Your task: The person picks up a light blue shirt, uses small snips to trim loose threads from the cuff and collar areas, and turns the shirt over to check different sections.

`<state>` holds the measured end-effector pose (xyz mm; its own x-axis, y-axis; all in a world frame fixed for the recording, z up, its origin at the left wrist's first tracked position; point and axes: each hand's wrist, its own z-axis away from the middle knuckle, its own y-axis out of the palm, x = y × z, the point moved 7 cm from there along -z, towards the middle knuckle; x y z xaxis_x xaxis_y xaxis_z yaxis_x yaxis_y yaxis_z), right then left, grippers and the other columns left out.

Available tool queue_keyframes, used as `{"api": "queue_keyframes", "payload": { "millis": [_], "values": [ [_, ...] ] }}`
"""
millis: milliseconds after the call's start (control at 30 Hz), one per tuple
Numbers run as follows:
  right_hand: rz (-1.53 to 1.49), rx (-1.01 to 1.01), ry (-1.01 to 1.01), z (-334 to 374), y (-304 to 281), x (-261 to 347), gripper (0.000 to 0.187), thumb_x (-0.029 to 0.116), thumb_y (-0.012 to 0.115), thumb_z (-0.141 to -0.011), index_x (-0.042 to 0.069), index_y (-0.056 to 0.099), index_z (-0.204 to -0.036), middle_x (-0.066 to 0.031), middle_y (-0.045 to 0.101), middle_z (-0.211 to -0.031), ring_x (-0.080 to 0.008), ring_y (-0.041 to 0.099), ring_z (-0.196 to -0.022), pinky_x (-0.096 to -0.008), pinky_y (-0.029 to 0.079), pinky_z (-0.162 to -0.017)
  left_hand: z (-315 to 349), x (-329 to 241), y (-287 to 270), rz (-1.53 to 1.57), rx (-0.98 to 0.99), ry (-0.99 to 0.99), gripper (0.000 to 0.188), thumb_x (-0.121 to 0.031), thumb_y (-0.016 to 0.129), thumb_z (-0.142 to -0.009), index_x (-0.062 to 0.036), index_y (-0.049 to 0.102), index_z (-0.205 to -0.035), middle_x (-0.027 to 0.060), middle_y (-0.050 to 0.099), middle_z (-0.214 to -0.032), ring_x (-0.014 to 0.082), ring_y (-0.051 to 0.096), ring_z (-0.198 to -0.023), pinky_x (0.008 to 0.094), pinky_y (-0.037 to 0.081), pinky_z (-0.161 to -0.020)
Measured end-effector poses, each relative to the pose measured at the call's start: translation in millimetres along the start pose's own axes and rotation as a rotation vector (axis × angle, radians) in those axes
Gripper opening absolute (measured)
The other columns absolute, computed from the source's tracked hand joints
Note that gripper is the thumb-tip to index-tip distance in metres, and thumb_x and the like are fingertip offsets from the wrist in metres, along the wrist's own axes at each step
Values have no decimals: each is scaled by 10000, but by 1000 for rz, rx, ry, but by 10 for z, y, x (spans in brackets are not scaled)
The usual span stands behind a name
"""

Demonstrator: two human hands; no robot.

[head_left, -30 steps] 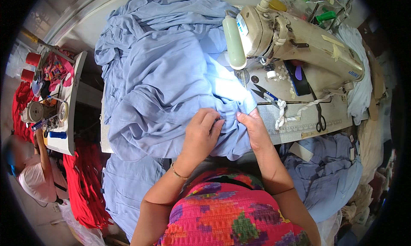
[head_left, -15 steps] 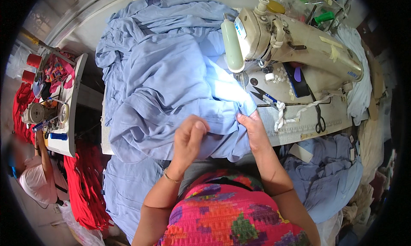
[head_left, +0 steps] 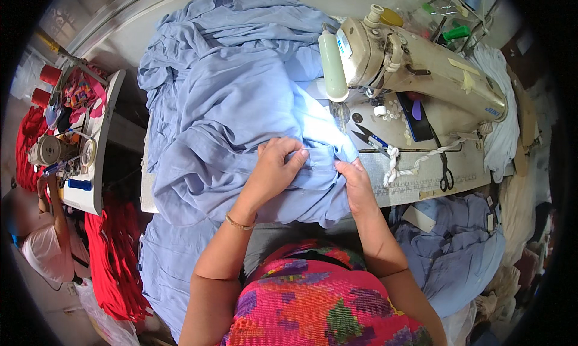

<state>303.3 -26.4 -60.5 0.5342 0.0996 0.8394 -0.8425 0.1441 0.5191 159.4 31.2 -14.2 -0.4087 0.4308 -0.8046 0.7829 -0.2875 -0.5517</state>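
A large heap of light blue fabric [head_left: 223,105] covers the left and middle of the sewing table and hangs over its front edge. My left hand [head_left: 280,164] is closed on a fold of it, thumb and fingers pinching near a seam. My right hand [head_left: 356,178] grips the fabric's right edge, with the thumb on top and the other fingers partly hidden. Between and above the hands, the cloth is brightly lit beside the sewing machine [head_left: 415,63], whose needle area stands just beyond my right hand.
Thread snips [head_left: 371,138], a knotted white cord [head_left: 394,168], black scissors [head_left: 445,171], a dark phone [head_left: 415,117] and loose buttons [head_left: 394,113] lie right of the fabric. More blue garments [head_left: 445,249] hang below at right. At far left, another person [head_left: 54,243] works beside red fabric [head_left: 114,268].
My left hand has moved up and right, from hovering half-curled over the cloth to pinching it. The right hand keeps its hold. The whole view has shifted slightly.
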Motion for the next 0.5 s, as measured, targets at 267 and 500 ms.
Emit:
{"api": "queue_keyframes", "payload": {
  "millis": [267,500],
  "values": [
    [343,72,-195,14,290,152,602,1,698,-717,1,422,-1252,-74,514,-1192,-144,498,-1076,-292,397,-924,-11,13,10,94,18,18,156,-169,631,-823,-14,620,-830,58,550,-710,167,486,-718,292,395,-656],
    [395,101,-77,-27,282,43,581,-21,636,-714,-4,424,-1255,-64,528,-1163,-140,514,-1047,-284,402,-916,59,145,123,421,-43,-200,202,-187,622,-850,-3,605,-767,-40,504,-646,70,417,-640,229,349,-585]
  ]
}}
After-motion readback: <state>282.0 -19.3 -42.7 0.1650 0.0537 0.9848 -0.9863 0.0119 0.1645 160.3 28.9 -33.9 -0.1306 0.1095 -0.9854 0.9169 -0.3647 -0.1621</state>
